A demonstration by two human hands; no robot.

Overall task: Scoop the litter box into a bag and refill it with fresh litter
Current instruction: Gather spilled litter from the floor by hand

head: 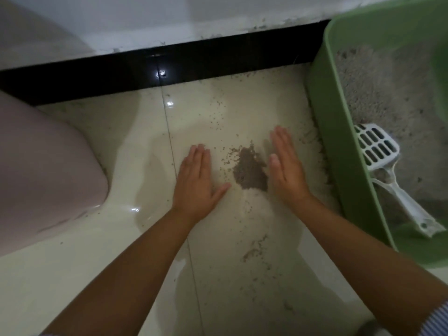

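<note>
Where the pile is: The spilled litter (pixel 249 169) sits on the floor (pixel 121 275) between my two hands. It is a small dark heap, longer from near to far than from side to side.
Left hand: My left hand (pixel 197 180) lies flat on the tile, palm down, fingers straight and together, thumb pointing toward the pile. It holds nothing. Its thumb tip is just beside the near edge of the heap.
Right hand: My right hand (pixel 286 166) stands more on its edge, fingers straight, and holds nothing. It is right beside the heap, maybe touching it. I think this hand is the nearer one.
Next move: I guess both hands must push in toward each other, so the grains bunch up in the middle. The heap lies to the right of my left hand and to the left of my right hand.
Litter box: The green litter box (pixel 339 151) is to the right, close by my right arm. It looks like smooth plastic with a tall wall. Pale, crumbly litter (pixel 378 98) lies inside.
Scoop: A white scoop (pixel 378 147) with slots rests in the box, its handle pointing near and right. No hand is on it.
Floor feel: The tile is shiny and slick. Loose crumbs are scattered around the pile and along the wall of the box.
Other thing: A pink, rounded shape (pixel 41 170) is on the left. I cannot tell what it is.
Bag: I see no bag.
</note>
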